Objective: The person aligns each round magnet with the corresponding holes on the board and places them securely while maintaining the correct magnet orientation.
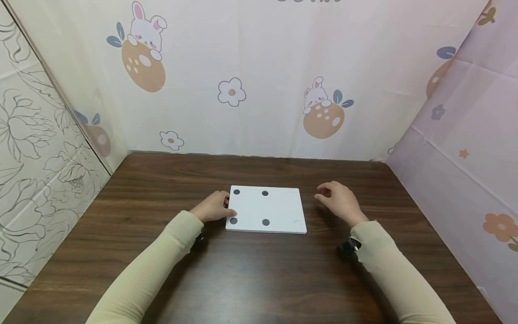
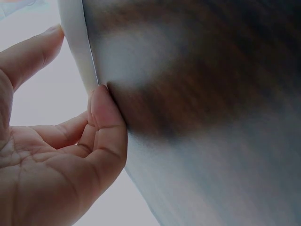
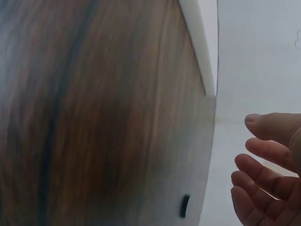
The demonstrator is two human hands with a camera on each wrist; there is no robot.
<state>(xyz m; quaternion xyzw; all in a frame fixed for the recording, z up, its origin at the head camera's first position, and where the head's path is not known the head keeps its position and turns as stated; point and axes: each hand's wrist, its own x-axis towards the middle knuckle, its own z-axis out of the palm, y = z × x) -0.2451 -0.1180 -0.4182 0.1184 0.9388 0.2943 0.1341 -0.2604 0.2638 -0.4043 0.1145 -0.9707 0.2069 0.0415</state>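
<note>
A white rectangular board lies flat on the brown wooden table. Several dark round spots mark its left half and middle, and faint curved outlines show near its right corners. My left hand grips the board's left edge, thumb on the top face and fingers bent against the side. The left wrist view shows the same hand at the pale edge of the board. Apart from the board's right edge, my right hand hovers with loosely bent fingers and holds nothing; the right wrist view shows those fingers spread slightly.
Wood-grain tabletop surrounds the board. A printed curtain hangs along the table's back edge, with another curtain on the right and a flower-patterned panel on the left. A small dark mark shows in the right wrist view.
</note>
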